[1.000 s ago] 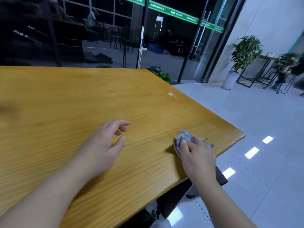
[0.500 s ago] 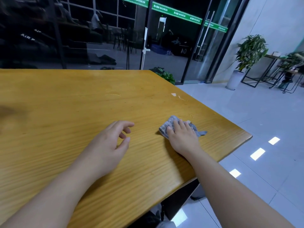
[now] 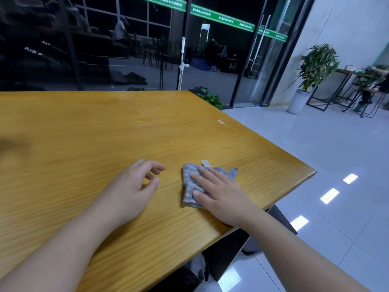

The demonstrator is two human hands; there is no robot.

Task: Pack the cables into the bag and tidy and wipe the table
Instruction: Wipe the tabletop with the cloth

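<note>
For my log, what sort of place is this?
Likely an office or commercial lobby at night: glass doors with green banner strips, potted plant on glossy floor tiles, and a wooden table being wiped.

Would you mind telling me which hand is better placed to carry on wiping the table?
The right hand. Its fingers lie flat on the grey cloth, pressing it to the wooden table. The left hand rests beside it, loosely curled, holding nothing and apart from the cloth.

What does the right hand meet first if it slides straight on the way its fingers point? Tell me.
The right hand points up-left across the grey cloth it presses. Beyond the cloth lies bare wooden table; the way looks free. The pale scratches are far off.
</note>
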